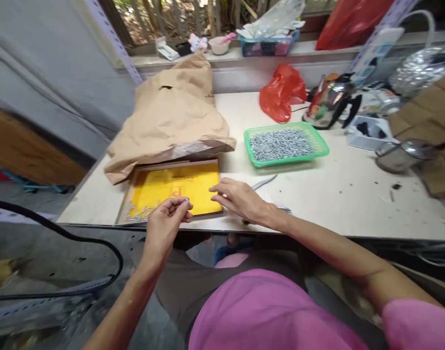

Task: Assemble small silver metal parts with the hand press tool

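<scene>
My left hand [166, 221] is pinched closed over the front of a shallow tray lined in yellow [200, 182]. Between its thumb and fingertips shows a tiny silver metal piece [187, 199], too small to name. My right hand [240, 198] hovers at the tray's right edge, fingers apart, with nothing visible in them. Several loose small metal pins [137, 212] lie in the tray's front left corner. Beyond, a green plastic basket [322, 146] holds a mass of similar silver pieces. A grey pointed tool [265, 182] lies beside my right hand, partly hidden by it.
A large brown paper bag [175, 107] overhangs the tray's back edge. Behind the basket are a red plastic bag [283, 92] and a metal kettle [328, 102]. A metal cup [404, 155] and a white box [368, 133] stand at right. The table's front edge runs close below my hands.
</scene>
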`<control>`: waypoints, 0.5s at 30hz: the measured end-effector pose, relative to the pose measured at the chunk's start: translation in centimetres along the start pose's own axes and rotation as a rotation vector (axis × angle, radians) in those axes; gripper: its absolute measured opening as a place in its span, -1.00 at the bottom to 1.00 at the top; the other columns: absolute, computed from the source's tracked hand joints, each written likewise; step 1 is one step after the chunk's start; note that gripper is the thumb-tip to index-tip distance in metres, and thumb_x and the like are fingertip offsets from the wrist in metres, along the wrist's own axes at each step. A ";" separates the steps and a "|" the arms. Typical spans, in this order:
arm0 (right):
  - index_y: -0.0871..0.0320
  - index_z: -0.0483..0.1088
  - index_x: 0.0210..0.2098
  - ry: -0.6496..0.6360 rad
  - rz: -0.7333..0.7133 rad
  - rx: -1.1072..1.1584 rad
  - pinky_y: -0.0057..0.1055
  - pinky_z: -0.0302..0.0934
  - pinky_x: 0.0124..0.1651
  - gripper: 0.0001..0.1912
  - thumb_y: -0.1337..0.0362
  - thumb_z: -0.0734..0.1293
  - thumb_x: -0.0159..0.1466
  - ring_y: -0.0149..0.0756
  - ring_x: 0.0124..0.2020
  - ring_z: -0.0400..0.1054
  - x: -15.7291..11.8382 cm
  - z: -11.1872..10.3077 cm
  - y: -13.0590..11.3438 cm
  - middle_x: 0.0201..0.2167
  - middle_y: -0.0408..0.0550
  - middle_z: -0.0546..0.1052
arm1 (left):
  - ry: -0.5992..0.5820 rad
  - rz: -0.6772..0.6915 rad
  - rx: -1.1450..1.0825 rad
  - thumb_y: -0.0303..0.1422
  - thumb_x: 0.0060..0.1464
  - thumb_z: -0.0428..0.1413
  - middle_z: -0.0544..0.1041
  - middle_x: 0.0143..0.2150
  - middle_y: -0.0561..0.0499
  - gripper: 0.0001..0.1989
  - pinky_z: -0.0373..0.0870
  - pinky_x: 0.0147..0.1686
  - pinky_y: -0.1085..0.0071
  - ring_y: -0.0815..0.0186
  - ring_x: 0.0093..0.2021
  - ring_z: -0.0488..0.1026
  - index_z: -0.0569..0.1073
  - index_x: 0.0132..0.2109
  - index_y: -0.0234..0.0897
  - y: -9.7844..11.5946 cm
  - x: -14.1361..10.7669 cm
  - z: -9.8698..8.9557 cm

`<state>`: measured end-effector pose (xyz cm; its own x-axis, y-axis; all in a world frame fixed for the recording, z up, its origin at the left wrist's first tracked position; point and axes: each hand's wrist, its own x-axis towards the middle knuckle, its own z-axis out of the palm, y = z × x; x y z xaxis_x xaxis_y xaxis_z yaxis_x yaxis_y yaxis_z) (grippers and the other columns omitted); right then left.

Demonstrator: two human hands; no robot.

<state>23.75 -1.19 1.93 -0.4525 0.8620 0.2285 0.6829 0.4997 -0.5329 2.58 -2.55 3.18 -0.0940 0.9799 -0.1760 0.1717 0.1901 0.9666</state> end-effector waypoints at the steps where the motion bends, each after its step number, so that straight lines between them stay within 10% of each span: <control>1: 0.17 0.41 0.01 0.001 0.047 -0.038 -0.43 0.19 -0.10 -0.70 0.22 0.16 0.40 -0.32 -0.16 0.36 -2.0 -1.0 1.0 -0.15 0.01 0.45 | -0.073 -0.033 0.004 -0.19 -0.14 0.28 0.55 -0.39 0.02 -0.66 0.41 -0.47 0.50 0.43 -0.52 0.43 0.48 -0.26 -0.35 -0.2 -0.4 1.4; 7: 0.15 0.43 -0.09 -0.227 0.318 -0.320 -0.47 0.12 -0.30 -0.78 0.25 0.20 0.38 -0.36 -0.28 0.33 -11.5 -3.3 5.8 -0.20 -0.02 0.40 | -0.428 -0.198 0.207 -0.12 -0.05 0.19 0.41 -0.66 0.11 -0.66 0.15 -0.69 0.56 0.47 -0.71 0.27 0.49 -0.29 -0.35 -2.4 -1.0 9.0; 15: 0.17 0.37 -0.20 -0.187 0.317 -0.393 -0.42 0.00 -0.35 -0.81 0.43 0.14 0.36 -0.35 -0.29 0.26 -13.4 -2.5 8.1 -0.22 -0.04 0.38 | -0.489 -0.293 0.413 -0.12 -0.11 0.20 0.27 -0.76 0.17 -0.69 0.00 -0.76 0.57 0.50 -0.78 0.13 0.45 -0.46 -0.32 -3.0 0.8 12.4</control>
<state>36.81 -8.51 -3.41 -0.2593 0.9638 -0.0616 0.9495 0.2428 -0.1987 14.18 -1.55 -2.23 0.2420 0.7811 -0.5756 0.5742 0.3629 0.7338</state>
